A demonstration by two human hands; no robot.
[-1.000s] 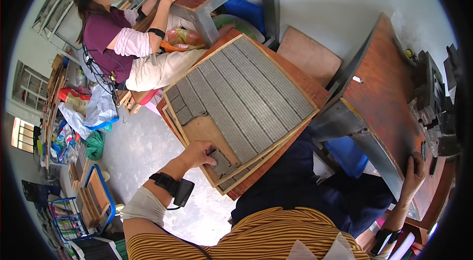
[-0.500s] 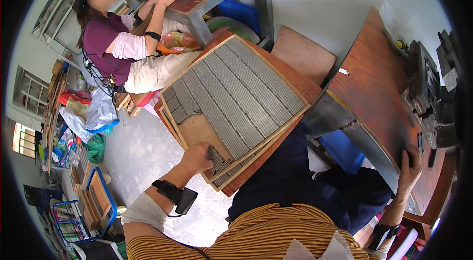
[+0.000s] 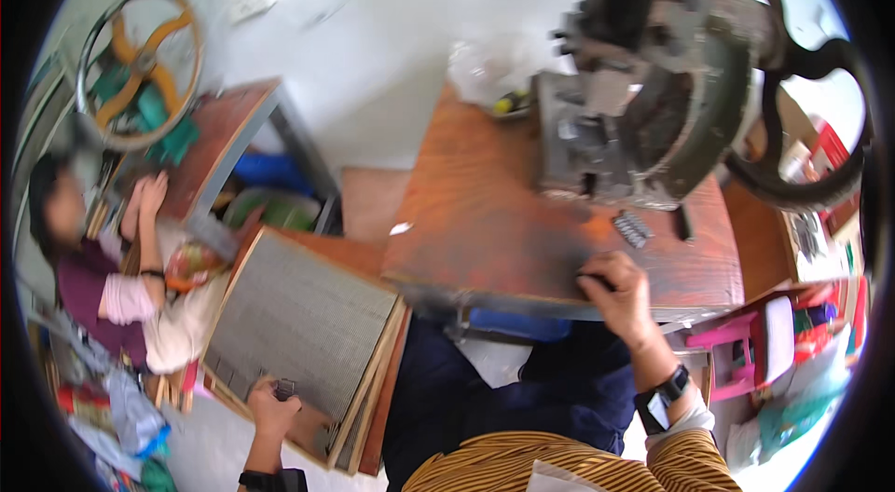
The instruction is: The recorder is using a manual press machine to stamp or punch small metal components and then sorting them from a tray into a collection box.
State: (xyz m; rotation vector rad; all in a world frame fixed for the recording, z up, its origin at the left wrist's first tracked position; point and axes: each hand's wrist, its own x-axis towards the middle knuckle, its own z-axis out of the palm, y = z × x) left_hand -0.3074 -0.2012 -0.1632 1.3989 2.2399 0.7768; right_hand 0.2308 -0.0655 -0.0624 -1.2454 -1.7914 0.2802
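Note:
Over the near corner of the framed board [image 3: 350, 403], my left hand [image 3: 273, 410] is closed on a small dark metal piece [image 3: 285, 389]. Rows of grey ribbed strips [image 3: 298, 310] cover most of that board, and bare brown backing shows by its near corner. My right hand [image 3: 623, 296] is at the front edge of the wooden workbench [image 3: 485, 231], fingers curled together; a dark spot shows at the fingertips, too blurred to name. Just beyond it lie a small dark ridged block [image 3: 633, 229] and a short dark bar [image 3: 684, 223].
A heavy hand press [image 3: 643, 119] with a large black handwheel [image 3: 820, 129] stands on the bench. Behind it sits a clear plastic bag [image 3: 489, 73]. At far left a person [image 3: 103, 287] sits by another bench [image 3: 219, 143]. A pink stool [image 3: 736, 352] is at right.
The view has swung right, bringing the press into sight. My left hand now holds a small dark piece above the board. My right hand's fingers are more curled at the bench edge.

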